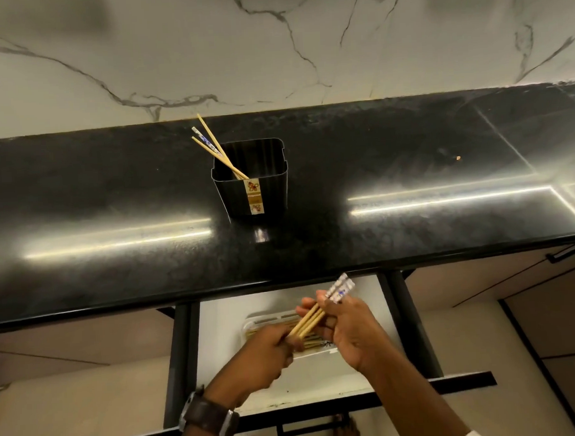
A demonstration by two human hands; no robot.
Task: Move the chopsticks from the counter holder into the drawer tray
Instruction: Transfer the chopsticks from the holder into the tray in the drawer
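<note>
A black ribbed holder (pixel 251 183) stands on the black counter with a few chopsticks (pixel 210 145) leaning out of its back left corner. Below, the drawer is open, and a white tray (pixel 261 319) inside it holds several chopsticks. Over the tray, my left hand (pixel 262 357) and my right hand (pixel 350 327) both grip a bundle of chopsticks (pixel 312 322). The left hand has the plain wooden ends, the right hand the blue-and-white patterned ends. The bundle slants up to the right, above the tray.
The glossy black counter (pixel 114 199) runs the full width, with a marble wall (pixel 206 50) behind. The open drawer's dark front (pixel 451 383) projects toward me. Closed cabinet fronts flank it, with a handle (pixel 567 251) at right. My feet (pixel 345 433) show below.
</note>
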